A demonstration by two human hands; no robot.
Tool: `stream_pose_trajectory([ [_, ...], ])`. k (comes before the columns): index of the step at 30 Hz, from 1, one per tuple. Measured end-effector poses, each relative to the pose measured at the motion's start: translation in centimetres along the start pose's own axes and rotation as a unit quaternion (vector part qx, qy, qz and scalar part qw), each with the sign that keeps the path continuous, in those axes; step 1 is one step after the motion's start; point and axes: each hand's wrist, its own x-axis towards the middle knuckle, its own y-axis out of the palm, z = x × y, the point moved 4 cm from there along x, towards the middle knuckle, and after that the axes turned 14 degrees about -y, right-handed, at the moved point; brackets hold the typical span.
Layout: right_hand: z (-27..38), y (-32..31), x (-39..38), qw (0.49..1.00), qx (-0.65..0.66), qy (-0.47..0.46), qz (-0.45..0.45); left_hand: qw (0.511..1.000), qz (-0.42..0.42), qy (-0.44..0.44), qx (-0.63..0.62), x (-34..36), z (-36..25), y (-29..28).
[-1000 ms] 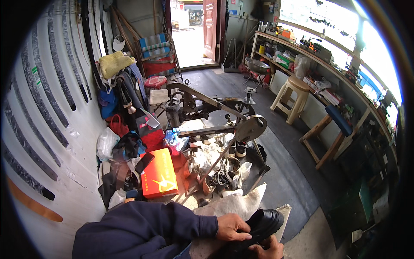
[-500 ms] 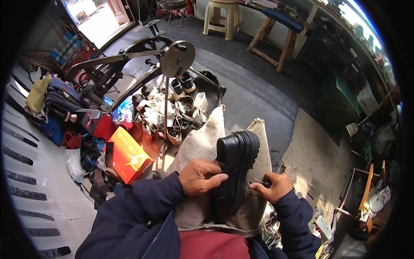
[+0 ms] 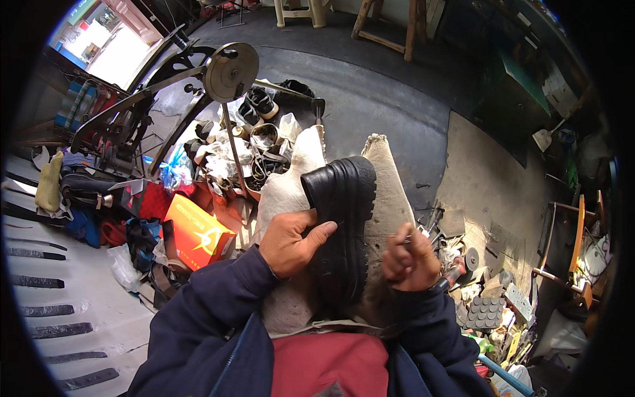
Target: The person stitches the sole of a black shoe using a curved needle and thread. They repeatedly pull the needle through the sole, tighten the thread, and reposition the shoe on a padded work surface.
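Observation:
A black leather shoe (image 3: 340, 225) with a thick ridged sole lies on a cream cloth pad (image 3: 390, 188) over my lap. My left hand (image 3: 294, 241) is closed on the shoe's left side, thumb on the upper. My right hand (image 3: 410, 258) is raised just right of the shoe, fingers pinched together; what they hold is too small and blurred to name.
A black iron machine with a round wheel (image 3: 231, 71) stands ahead left, over piled shoes and bags (image 3: 218, 159). An orange box (image 3: 195, 235) lies left. Beige (image 3: 299, 13) and wooden (image 3: 383, 36) stools stand behind; scraps and tools (image 3: 486, 314) lie right.
The view has swung down to my lap. The shoe sits higher in the picture. My right hand has lifted away from beside the shoe, a little to the right and up.

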Motion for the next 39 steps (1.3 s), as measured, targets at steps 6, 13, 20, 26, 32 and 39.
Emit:
stream_pose_trajectory([
  [6, 1.2, -1.6, -2.4, 0.920, -0.359, -0.146, -0.052, 0.998, 0.034, -0.034, 0.031, 0.9, 1.1, 0.2],
  [13, 0.4, 1.7, 0.2, 0.672, -0.721, -0.165, 0.037, 0.964, -0.024, 0.136, 0.226, 0.3, -1.8, -2.9],
  [20, -0.2, 1.5, 0.1, 0.659, -0.732, -0.170, 0.019, 0.988, 0.052, -0.069, -0.132, -0.4, 1.4, -7.1],
  [26, -0.4, 2.2, 0.2, 0.647, -0.751, -0.130, 0.008, 0.871, 0.137, -0.082, -0.464, 0.1, 2.8, -2.4],
  [32, -0.6, 1.9, 0.0, 0.645, -0.755, -0.122, -0.003, 0.883, -0.009, -0.032, -0.469, 2.7, 2.4, -6.4],
  [39, -0.7, 1.5, -0.2, 0.670, -0.733, -0.115, -0.026, 0.890, -0.205, 0.054, -0.403, 1.9, -1.6, -9.2],
])
